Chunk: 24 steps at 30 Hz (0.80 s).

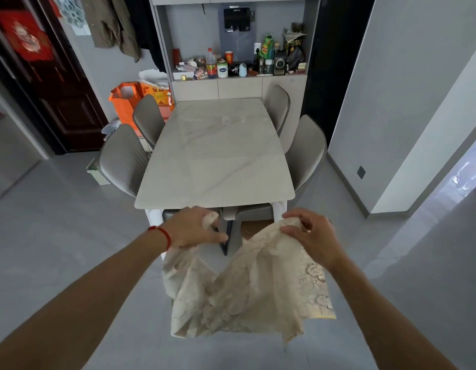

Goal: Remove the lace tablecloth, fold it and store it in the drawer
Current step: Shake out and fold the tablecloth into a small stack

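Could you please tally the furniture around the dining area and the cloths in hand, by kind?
Pale marble-look rectangular dining table: 1
Grey upholstered chairs at the long sides: 4
Grey chair tucked under the near end: 1
Cream lace tablecloth, gripped by left hand and right hand: 1
Total: 7

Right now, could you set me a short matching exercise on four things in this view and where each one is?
Things:
1. lace tablecloth
2. red string bracelet
3. orange bag
4. dark-capped bottle

Places:
A. on the cabinet shelf
B. on the floor behind the far left chair
C. hanging from both hands
D. around the left wrist

Pairs: 1-C, 2-D, 3-B, 4-A
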Available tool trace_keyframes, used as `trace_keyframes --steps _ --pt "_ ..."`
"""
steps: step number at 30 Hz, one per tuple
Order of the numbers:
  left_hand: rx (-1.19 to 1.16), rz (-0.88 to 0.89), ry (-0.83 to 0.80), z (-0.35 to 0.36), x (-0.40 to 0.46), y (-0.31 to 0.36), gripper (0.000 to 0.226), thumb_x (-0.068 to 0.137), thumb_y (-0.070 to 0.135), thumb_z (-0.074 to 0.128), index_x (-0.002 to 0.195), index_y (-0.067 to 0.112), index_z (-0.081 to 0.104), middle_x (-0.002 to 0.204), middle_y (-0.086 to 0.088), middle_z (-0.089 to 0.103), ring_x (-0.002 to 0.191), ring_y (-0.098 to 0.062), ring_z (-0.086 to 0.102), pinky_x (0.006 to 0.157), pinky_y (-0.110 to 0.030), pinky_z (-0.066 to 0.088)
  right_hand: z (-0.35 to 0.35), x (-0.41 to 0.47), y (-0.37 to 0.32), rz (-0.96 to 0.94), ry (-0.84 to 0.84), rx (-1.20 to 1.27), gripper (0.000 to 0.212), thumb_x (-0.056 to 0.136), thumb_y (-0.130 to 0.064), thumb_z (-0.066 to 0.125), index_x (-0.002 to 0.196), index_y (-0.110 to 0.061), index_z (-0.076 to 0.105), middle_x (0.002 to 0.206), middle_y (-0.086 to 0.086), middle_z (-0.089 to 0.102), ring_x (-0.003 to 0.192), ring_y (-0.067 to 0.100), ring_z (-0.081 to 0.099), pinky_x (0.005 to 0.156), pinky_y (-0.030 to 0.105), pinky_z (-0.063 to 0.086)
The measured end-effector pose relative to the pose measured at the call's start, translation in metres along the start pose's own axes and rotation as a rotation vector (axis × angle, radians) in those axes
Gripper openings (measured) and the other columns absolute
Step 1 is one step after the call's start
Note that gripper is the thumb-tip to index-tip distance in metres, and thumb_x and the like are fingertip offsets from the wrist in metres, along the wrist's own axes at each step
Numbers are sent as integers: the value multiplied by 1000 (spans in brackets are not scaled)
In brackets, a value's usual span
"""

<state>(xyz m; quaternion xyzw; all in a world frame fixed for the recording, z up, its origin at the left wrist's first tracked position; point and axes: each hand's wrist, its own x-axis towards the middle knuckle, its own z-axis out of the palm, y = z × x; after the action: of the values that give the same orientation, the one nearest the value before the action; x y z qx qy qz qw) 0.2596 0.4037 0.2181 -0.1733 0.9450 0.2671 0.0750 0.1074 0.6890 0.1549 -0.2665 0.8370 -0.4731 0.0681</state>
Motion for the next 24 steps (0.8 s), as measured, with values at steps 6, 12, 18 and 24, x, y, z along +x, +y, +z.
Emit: trace_keyframes --steps 6,12,18,24 --pt "-456 -171 456 -67 6 -32 36 84 56 73 77 22 80 69 10 72 71 -12 63 65 -27 45 -34 3 59 464 -140 -543 55 101 -40 64 149 -19 49 148 16 56 136 36 51 110 47 44" --pt "-569 -53 491 -13 35 65 38 88 52 68 68 20 72 54 6 68 51 -6 64 61 -23 48 54 10 -82 -40 -327 201 63 79 -69 72 135 -45 53 121 -29 69 116 -5 66 91 10 53" --pt "-573 126 371 -12 31 80 30 85 60 71 80 30 72 79 10 77 77 -4 73 78 -29 60 46 33 -107 -167 -486 342 82 94 -39 74 159 -44 25 127 -14 71 115 6 70 90 18 58" --pt "-605 193 333 -28 25 64 65 75 86 60 95 25 73 90 -2 76 86 -19 74 83 -40 62 61 28 -116 45 -586 632 44 93 -67 60 123 -36 69 123 -3 77 115 15 73 85 22 60"
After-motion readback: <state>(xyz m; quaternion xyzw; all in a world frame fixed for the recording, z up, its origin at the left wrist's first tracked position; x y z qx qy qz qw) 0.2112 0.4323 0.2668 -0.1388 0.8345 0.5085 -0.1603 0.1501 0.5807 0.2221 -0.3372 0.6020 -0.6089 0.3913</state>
